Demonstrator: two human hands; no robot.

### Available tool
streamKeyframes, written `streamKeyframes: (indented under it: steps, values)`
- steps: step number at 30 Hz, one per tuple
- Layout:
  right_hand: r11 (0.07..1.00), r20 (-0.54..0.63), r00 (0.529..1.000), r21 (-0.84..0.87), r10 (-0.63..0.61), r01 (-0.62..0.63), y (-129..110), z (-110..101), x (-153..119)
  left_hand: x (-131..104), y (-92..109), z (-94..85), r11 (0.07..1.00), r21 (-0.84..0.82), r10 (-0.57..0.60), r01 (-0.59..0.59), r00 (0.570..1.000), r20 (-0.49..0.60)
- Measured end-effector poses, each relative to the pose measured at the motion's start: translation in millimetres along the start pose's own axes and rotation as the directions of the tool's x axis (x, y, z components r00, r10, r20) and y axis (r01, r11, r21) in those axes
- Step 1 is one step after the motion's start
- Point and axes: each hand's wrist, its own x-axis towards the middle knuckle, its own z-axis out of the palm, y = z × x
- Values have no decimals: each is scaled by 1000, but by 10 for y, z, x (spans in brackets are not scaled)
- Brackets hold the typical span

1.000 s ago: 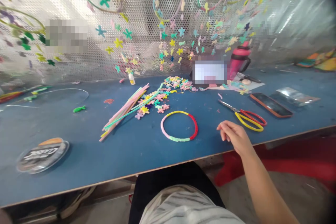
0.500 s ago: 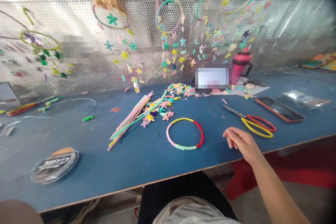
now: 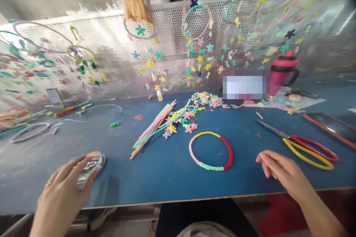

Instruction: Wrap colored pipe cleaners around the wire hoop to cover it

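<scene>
Blue worktop [image 3: 155,181] carries 1 ring [image 3: 230,152], wrapped all round in 4 colours; flower pieces [image 3: 191,128] lie unattached. Left hand [image 3: 62,189]: fingers apart over clear pack [image 3: 88,167]. Right hand [image 3: 283,170]: fingers together, empty.

Fig.: wearer's own body, head view. L hand [image 3: 61,192]: bare, w/ slim fingers; a thin ring [image 3: 48,184] encircles one finger on the side away fr. the thumb; pale metallic sheen, plain narrow band, fine detail too small to read. R hand [image 3: 283,170]: likewise bare, slim fingers, narrow wrist. R forearm [image 3: 319,207]: bare as far as the frame shows, smooth outline, widening twd. the elbow. Btm ctr.: black garment [image 3: 191,215] over the lap, matte, unpatterned; trousers vs. skirt can't be told. Below it, top [image 3: 208,229]: greyish-beige cloth, rounded front, w/ a paler curved edge, mostly cropped.
</scene>
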Motion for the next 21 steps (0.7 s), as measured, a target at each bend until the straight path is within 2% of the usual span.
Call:
streamKeyframes:
  steps: [2, 4, 6, 9, 11, 14, 16, 18, 21]
  values:
    - [1000, 1, 1000, -8, 7, -7, 24, 17, 14, -34, -139, 189, 994, 106, -27, 14, 992, 121]
    - [1000, 1, 1000, -18, 20, -20, 40, 33, 26, -89, -237, 313, 981, 167, -128, 94, 971, 204]
    - [999, -1, 1000, -35, 30, -30, 40, 45, 33, -124, -275, 385, 968, 213, -172, 130, 966, 191]
    - [997, -6, 999, -63, 33, -33, 13, 53, 34, -79, -270, 443, 965, 236, -144, 115, 983, 111]
    - [997, -8, 1000, -72, 24, -24, -9, 52, 33, 21, -267, 462, 968, 206, -171, 142, 977, 130]
    - [997, -5, 1000, -71, -7, 7, -40, 46, 31, 207, -279, 460, 961, 130, -275, 245, 907, 318]
    - [998, -6, 1000, -65, -22, 21, -55, 42, 29, 290, -274, 444, 950, 87, -309, 299, 863, 399]
    - [998, -11, 1000, -62, -24, 23, -63, 39, 30, 304, -237, 420, 943, 50, -324, 329, 873, 363]
    - [999, 7, 1000, -47, 1, 0, -48, 29, 49, 222, -94, 348, 941, -43, -320, 334, 927, 194]
